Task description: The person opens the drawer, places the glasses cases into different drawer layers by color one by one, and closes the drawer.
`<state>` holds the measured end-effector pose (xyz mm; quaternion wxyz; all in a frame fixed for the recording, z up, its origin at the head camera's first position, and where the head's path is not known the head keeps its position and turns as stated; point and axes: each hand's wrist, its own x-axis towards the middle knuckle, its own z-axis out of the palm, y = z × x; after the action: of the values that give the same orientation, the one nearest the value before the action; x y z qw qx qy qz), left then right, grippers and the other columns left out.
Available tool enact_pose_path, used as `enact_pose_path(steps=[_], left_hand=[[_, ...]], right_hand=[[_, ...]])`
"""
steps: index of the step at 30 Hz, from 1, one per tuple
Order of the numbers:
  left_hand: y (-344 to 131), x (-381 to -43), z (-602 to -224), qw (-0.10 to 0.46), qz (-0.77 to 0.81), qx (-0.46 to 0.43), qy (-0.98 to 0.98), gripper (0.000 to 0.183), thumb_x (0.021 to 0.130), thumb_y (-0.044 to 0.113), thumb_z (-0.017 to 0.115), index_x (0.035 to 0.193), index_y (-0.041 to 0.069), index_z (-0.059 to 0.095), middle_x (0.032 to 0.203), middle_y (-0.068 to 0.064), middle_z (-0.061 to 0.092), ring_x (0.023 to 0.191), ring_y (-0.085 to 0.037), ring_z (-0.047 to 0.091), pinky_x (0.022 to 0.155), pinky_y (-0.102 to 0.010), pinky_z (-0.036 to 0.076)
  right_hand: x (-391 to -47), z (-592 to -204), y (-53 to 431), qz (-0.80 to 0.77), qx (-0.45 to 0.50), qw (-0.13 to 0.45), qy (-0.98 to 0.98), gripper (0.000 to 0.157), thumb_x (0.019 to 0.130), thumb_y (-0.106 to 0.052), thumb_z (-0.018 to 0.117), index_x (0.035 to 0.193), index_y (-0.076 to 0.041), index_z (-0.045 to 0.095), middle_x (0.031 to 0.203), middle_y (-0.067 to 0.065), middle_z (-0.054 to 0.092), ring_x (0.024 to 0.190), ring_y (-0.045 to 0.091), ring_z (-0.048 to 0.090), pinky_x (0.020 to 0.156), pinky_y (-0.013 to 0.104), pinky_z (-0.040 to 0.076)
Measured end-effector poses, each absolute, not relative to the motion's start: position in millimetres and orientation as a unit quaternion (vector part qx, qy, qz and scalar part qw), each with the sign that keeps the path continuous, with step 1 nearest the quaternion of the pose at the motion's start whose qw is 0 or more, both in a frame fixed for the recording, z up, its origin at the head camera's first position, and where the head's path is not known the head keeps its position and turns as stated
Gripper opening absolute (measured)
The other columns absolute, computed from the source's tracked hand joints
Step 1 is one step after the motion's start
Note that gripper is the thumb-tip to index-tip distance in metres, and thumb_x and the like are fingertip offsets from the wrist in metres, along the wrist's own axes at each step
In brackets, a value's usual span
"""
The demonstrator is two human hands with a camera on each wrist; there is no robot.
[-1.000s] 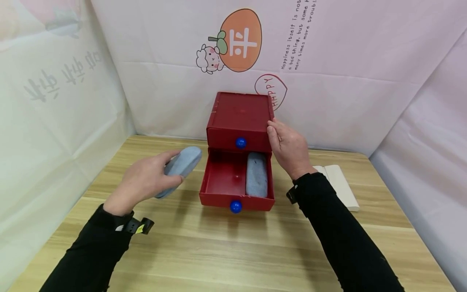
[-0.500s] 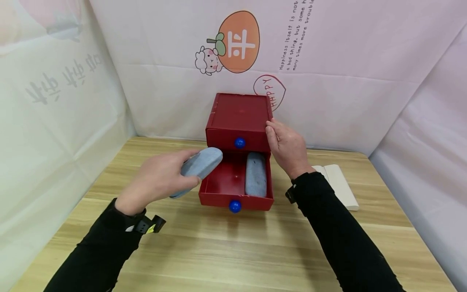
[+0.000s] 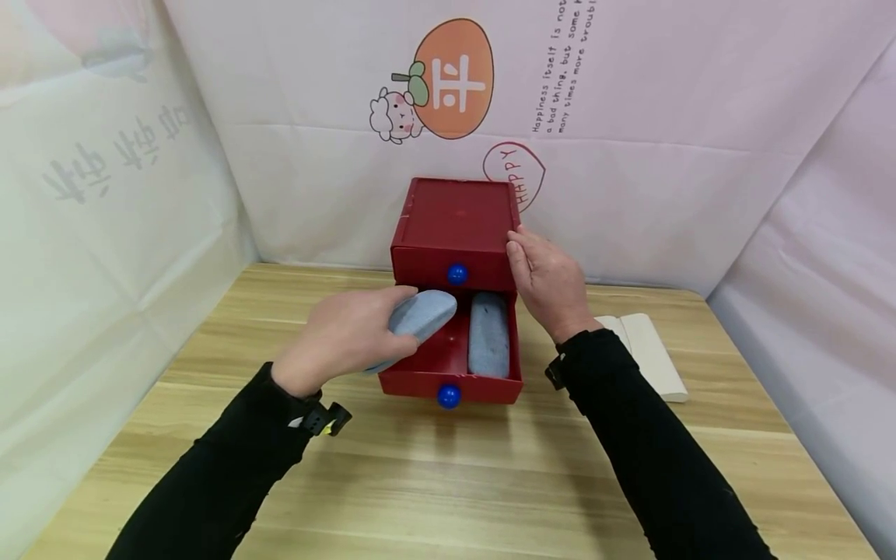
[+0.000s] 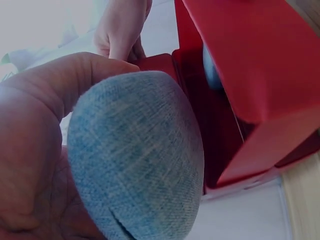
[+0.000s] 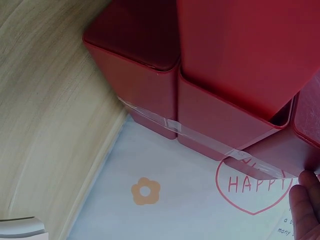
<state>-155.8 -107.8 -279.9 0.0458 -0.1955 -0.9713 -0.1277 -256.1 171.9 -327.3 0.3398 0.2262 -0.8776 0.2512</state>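
Observation:
My left hand [image 3: 350, 330] holds a light blue fabric-covered glasses case [image 3: 423, 313], thumb on one side and fingers on the other. The case is tilted over the left part of a pulled-out red drawer [image 3: 413, 383]; whether it touches the drawer floor is hidden. In the left wrist view the rounded end of the glasses case [image 4: 137, 150] fills the middle. A second blue case [image 3: 488, 336] lies lengthwise along the drawer's right side. My right hand [image 3: 551, 281] rests against the upper right edge of the red drawer cabinet [image 3: 455, 218], fingertips [image 5: 302, 197] touching its side.
Blue round knobs sit on the upper drawer front [image 3: 434, 268] and the pulled-out one. A cream-white flat object [image 3: 654, 358] lies on the wooden table [image 3: 448, 482] behind my right forearm. Printed white cloth [image 3: 301, 171] hangs behind and at both sides.
My left hand has carried the glasses case rightward, from the table left of the cabinet to over the pulled-out drawer. My right hand stays at the cabinet's edge.

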Motion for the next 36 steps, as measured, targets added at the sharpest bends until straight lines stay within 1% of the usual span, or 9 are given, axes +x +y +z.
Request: enact_pose_path(steps=[9, 13, 17, 20, 24, 30, 32, 36], left_hand=[[-92.8, -168.6, -284.5, 0.018, -0.107, -0.181, -0.978, 0.063, 0.078, 0.044, 0.06, 0.136, 0.019, 0.057, 0.096, 0.001, 0.064, 0.081, -0.019, 0.054, 0.061, -0.033, 0.048], [-88.4, -175.1, -289.1, 0.008, -0.098, -0.178, -0.979, 0.064, 0.077, 0.043, 0.06, 0.136, 0.018, 0.057, 0.095, 0.0, 0.065, 0.079, -0.019, 0.055, 0.059, -0.032, 0.048], [-84.6, -180.9, -294.3, 0.004, -0.097, -0.176, -0.98, 0.06, 0.077, 0.042, 0.059, 0.132, 0.02, 0.059, 0.091, 0.001, 0.063, 0.076, -0.018, 0.055, 0.056, -0.033, 0.047], [-81.4, -183.8, -297.1, 0.0, -0.099, -0.17, -0.98, 0.053, 0.077, 0.041, 0.058, 0.126, 0.02, 0.062, 0.087, 0.002, 0.062, 0.074, -0.018, 0.054, 0.055, -0.033, 0.046], [-75.4, -187.1, -299.4, -0.005, -0.095, -0.17, -0.981, 0.044, 0.078, 0.039, 0.059, 0.117, 0.018, 0.062, 0.082, 0.003, 0.061, 0.073, -0.018, 0.054, 0.054, -0.033, 0.046], [-64.6, -188.2, -300.2, -0.006, -0.064, -0.161, -0.985, 0.027, 0.081, 0.039, 0.059, 0.096, 0.016, 0.059, 0.077, 0.001, 0.06, 0.068, -0.019, 0.055, 0.052, -0.033, 0.046], [-60.8, -188.4, -300.7, -0.007, -0.05, -0.151, -0.987, 0.025, 0.082, 0.04, 0.059, 0.09, 0.016, 0.057, 0.075, 0.0, 0.061, 0.065, -0.02, 0.055, 0.051, -0.033, 0.046], [-54.0, -190.2, -302.7, -0.02, -0.037, -0.131, -0.991, 0.026, 0.083, 0.042, 0.059, 0.087, 0.016, 0.058, 0.074, -0.001, 0.061, 0.062, -0.02, 0.056, 0.047, -0.034, 0.046]], right_hand=[[-255.7, -327.7, 171.1, 0.251, 0.231, 0.343, -0.875, 0.051, 0.103, -0.042, 0.039, 0.137, -0.01, 0.06, 0.14, 0.009, 0.057, 0.129, 0.018, 0.05, 0.105, 0.041, 0.044], [-256.4, -328.0, 170.9, 0.249, 0.23, 0.343, -0.876, 0.051, 0.103, -0.042, 0.039, 0.137, -0.011, 0.06, 0.14, 0.009, 0.057, 0.129, 0.018, 0.05, 0.105, 0.042, 0.044], [-257.1, -328.5, 171.3, 0.25, 0.228, 0.342, -0.877, 0.05, 0.103, -0.042, 0.039, 0.137, -0.011, 0.06, 0.14, 0.009, 0.057, 0.129, 0.018, 0.051, 0.105, 0.041, 0.044], [-257.2, -328.9, 171.5, 0.249, 0.228, 0.343, -0.876, 0.05, 0.103, -0.042, 0.039, 0.136, -0.011, 0.06, 0.14, 0.009, 0.057, 0.128, 0.018, 0.051, 0.105, 0.041, 0.044], [-257.1, -329.3, 171.9, 0.249, 0.228, 0.346, -0.875, 0.05, 0.103, -0.042, 0.04, 0.136, -0.011, 0.06, 0.14, 0.009, 0.057, 0.128, 0.018, 0.051, 0.104, 0.041, 0.045], [-256.8, -329.4, 172.3, 0.249, 0.228, 0.348, -0.875, 0.05, 0.102, -0.042, 0.04, 0.136, -0.011, 0.06, 0.14, 0.009, 0.057, 0.128, 0.017, 0.051, 0.104, 0.041, 0.045], [-256.9, -329.8, 172.3, 0.248, 0.23, 0.349, -0.874, 0.05, 0.102, -0.042, 0.04, 0.137, -0.011, 0.06, 0.14, 0.009, 0.057, 0.128, 0.018, 0.051, 0.104, 0.042, 0.045], [-257.5, -330.0, 171.5, 0.25, 0.234, 0.357, -0.869, 0.049, 0.103, -0.041, 0.041, 0.136, -0.011, 0.06, 0.139, 0.008, 0.058, 0.127, 0.017, 0.052, 0.104, 0.041, 0.045]])
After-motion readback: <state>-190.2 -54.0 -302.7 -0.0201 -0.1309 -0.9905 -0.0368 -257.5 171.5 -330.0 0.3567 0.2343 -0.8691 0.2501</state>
